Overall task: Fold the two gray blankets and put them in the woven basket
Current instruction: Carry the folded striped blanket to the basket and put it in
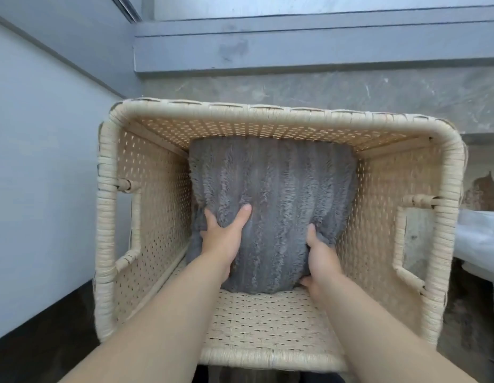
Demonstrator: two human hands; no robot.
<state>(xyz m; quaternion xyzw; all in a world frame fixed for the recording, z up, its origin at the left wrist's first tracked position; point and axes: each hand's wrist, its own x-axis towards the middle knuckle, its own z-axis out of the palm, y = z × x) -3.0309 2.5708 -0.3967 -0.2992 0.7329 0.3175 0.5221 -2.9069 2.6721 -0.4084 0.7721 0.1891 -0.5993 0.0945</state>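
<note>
Inside woven basket (279, 117), fluffy ribbed gray blanket (270, 183)

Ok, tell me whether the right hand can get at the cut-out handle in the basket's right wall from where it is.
Probably yes: the right hand grips the gray blanket inside the woven basket, and nothing lies between it and the handle opening, though it must let go first.

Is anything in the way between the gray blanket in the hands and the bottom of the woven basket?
Nothing visible. The gray blanket is already down inside the woven basket, gripped by the left hand and the right hand. What lies beneath it is hidden.
</note>
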